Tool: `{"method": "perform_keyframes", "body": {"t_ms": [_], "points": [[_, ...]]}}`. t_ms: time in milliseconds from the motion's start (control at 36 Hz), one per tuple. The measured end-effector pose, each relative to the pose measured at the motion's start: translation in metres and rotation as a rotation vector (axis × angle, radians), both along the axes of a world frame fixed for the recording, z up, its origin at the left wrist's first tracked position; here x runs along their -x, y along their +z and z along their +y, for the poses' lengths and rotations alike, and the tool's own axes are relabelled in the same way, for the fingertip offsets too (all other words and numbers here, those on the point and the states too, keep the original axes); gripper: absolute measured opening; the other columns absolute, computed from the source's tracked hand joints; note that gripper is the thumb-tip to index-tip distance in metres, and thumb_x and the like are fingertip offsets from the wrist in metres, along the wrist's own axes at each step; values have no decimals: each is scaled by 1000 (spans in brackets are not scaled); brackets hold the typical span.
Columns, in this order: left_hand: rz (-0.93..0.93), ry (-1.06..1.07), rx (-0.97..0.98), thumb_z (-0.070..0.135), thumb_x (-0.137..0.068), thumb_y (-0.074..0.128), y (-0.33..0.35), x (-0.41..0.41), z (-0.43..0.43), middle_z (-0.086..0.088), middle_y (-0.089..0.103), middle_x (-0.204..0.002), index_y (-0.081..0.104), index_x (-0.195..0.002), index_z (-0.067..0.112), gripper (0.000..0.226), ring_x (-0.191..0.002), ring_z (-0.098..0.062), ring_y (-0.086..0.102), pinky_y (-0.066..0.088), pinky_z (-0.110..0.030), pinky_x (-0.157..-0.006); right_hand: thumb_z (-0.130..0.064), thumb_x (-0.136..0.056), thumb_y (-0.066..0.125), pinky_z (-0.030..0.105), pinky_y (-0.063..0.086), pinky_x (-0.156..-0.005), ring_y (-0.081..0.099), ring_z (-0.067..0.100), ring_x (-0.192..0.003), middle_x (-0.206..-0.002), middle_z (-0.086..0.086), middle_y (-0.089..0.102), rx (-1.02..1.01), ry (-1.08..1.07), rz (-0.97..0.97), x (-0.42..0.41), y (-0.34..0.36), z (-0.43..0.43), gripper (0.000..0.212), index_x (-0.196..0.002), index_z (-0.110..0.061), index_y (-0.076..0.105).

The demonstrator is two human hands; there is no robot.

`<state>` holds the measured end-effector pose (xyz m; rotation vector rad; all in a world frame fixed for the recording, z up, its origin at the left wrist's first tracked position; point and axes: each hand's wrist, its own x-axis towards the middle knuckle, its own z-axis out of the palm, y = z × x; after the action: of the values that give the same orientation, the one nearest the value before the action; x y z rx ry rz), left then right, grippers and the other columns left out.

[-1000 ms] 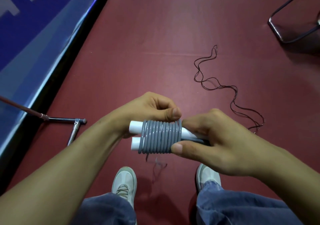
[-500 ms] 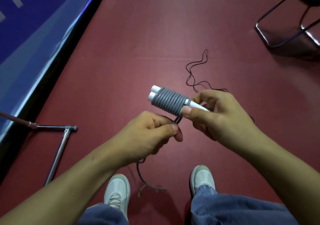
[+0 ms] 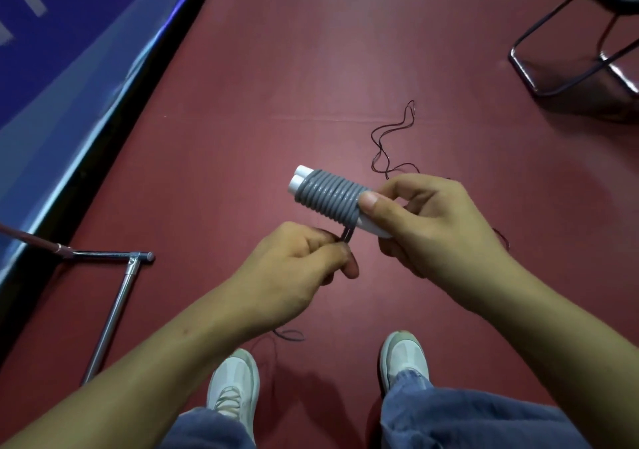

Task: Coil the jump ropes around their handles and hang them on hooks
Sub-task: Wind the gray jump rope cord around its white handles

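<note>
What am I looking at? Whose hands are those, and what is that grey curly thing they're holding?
There is no machine here, just a person. The one picture comes from a camera worn on their head, looking down, so you see their own arms, jeans and white shoes. The right hand holds two white handles side by side. The grey rope of a jump rope is wound round them in tight rings. The left hand pinches the short bit of rope that comes out under the coil. On the dark red floor lies a thin dark cord, loose and wiggly. On the left are a shiny metal pole and a blue panel. At the top right is a chair's metal frame.
</note>
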<state>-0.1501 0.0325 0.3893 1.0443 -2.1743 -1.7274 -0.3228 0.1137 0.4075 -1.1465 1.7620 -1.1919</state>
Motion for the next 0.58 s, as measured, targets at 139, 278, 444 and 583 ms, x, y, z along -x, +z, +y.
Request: {"method": "perform_keyframes", "body": {"t_ms": [139, 278, 444, 583], "points": [[-20, -24, 290, 26, -96, 61, 11, 1, 15, -4, 39, -51, 60, -67, 5, 36, -47, -9, 35, 30, -27, -47, -32, -91, 71, 25, 32, -46, 42, 12, -48, -54, 8, 53, 61, -12, 175, -8, -8, -3, 21, -81, -15, 69], [-89, -33, 308, 27, -97, 58, 17, -2, 11, 6, 41, -43, 68, -67, 11, 35, -40, -7, 33, 27, -19, -43, -39, -91, 69, 26, 34, -46, 46, 15, -50, -56, 0, 56, 19, -58, 433, -1, -19, -7, 22, -80, -19, 68], [-35, 112, -42, 41, -89, 61, 27, -7, -7, 6, 37, -43, 63, -59, 14, 41, -39, -14, 27, 24, -24, -47, -51, -96, 53, 42, 44, -50, 52, 24, -54, -56, 2, 53, -137, 111, 633, -8, -17, -5, 35, -87, -19, 65], [-49, 213, -359, 31, -104, 52, 29, -5, -14, 3, 29, -45, 53, -65, 11, 43, -35, -9, 18, 17, -17, -40, -44, -99, 44, 39, 40, -53, 49, 29, -59, -61, 2, 50, -234, 300, 778, -28, -10, -3, 34, -78, -18, 51]]}}
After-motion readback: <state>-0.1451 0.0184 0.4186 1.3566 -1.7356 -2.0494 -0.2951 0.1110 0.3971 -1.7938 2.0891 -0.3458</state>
